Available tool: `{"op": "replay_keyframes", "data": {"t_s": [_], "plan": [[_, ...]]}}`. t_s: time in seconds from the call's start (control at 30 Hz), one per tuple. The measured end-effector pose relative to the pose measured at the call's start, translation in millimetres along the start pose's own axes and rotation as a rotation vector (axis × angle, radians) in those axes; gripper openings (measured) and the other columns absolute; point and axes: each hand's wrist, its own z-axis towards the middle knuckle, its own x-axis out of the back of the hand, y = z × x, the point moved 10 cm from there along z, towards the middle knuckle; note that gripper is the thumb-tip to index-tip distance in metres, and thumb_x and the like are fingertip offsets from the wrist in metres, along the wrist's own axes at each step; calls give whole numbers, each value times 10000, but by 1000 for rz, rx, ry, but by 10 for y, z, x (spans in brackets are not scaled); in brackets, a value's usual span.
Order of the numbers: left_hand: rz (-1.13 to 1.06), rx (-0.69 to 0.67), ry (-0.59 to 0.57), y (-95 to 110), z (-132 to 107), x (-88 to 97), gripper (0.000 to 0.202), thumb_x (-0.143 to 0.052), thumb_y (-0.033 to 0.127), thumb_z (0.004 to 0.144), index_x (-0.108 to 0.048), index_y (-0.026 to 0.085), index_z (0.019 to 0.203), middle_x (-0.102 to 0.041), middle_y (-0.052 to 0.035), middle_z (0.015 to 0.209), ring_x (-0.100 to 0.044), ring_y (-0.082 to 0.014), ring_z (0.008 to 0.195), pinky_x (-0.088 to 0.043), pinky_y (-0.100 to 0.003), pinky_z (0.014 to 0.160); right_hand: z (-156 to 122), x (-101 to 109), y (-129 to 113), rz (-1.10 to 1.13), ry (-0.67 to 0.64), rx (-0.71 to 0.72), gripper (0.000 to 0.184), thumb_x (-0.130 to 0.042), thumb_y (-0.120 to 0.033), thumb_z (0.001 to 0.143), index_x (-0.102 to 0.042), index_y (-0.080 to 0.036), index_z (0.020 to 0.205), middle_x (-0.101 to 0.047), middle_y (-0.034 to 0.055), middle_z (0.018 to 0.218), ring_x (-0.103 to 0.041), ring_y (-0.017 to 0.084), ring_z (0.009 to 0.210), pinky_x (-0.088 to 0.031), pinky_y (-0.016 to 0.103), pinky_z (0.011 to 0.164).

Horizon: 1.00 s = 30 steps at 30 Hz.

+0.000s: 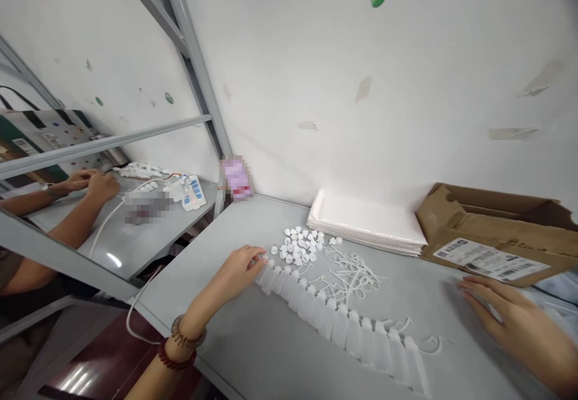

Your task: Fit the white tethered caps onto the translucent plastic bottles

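Note:
A long row of small white plastic bottles (343, 321) lies side by side on the grey table (253, 352). My left hand (239, 270) rests at the row's left end, its fingers curled against the first bottle. My right hand (519, 321) hovers flat over the table right of the row, fingers stretched out and holding nothing. Behind the row sit a heap of small white caps (300, 246) and a tangle of white loops (352, 270).
A stack of white trays (368, 222) and an open cardboard box (497, 237) stand against the wall. A pink item (237, 177) is blurred at the table's back corner. At the neighbouring table on the left, another person's hands (93, 183) work near a white cable.

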Motion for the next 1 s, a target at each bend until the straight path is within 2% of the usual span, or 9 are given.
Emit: {"op": "replay_keyframes", "data": {"t_s": [0.13,0.27,0.33,0.43,0.53,0.6,0.67,0.83,1.0], "plan": [[-37,16,16,-25,-46,-11,354,-419,368,887,-635,180,1096,-662,-59,942,-613,-182,765,-491,-301,703,20,0,-12,26,13,9,317,-375,-401,813,-660,-265,841,-709,147,951,-673,335,873,-521,481,829],[-52,11,63,-12,-47,55,363,-411,375,891,-629,168,1094,-650,-83,975,-610,-213,830,-489,-344,751,13,-24,-24,2,-14,19,311,-403,-369,822,-680,-232,862,-711,147,960,-672,326,884,-522,468,823],[-39,-18,112,122,2,94,366,-401,376,898,-615,169,1112,-633,-99,1022,-594,-240,915,-483,-369,783,-6,-18,-8,-57,-29,5,339,-382,-353,844,-687,-213,890,-703,148,991,-658,329,920,-516,467,815],[4,-138,167,556,139,66,335,-378,330,916,-604,181,1113,-608,-95,1034,-577,-241,949,-482,-367,794,-46,6,55,-165,-47,-41,381,-346,-339,868,-689,-188,937,-686,147,1044,-635,332,966,-515,467,786],[54,-324,46,1105,310,-227,271,-401,222,903,-630,172,1040,-599,-93,981,-559,-243,973,-462,-366,837,-84,20,110,-241,-70,-74,401,-330,-335,880,-688,-178,969,-677,146,1066,-623,326,965,-516,462,756],[58,-392,-8,1351,416,-412,246,-431,179,884,-640,180,1014,-591,-84,973,-554,-239,987,-451,-356,850,-97,19,120,-266,-93,-85,380,-347,-310,878,-687,-178,984,-676,144,1069,-619,322,964,-511,457,755],[60,-443,-54,1506,500,-579,247,-440,157,872,-643,191,1009,-586,-75,965,-571,-227,937,-461,-339,807,-97,16,88,-267,-120,-78,343,-378,-246,862,-687,-179,994,-677,140,1070,-622,312,963,-508,438,764],[63,-516,-123,1647,589,-856,301,-420,86,850,-637,188,1031,-600,-73,960,-606,-200,848,-471,-304,728,-63,60,-36,-238,-160,-74,318,-461,-87,793,-697,-188,982,-686,124,1054,-638,295,951,-511,388,768],[91,-488,-141,1668,571,-906,252,-416,94,852,-649,153,927,-611,-97,948,-609,-211,804,-473,-323,698,-76,96,-61,-254,-208,-122,341,-444,-39,809,-700,-177,987,-682,130,1052,-629,304,965,-513,398,772]]}}
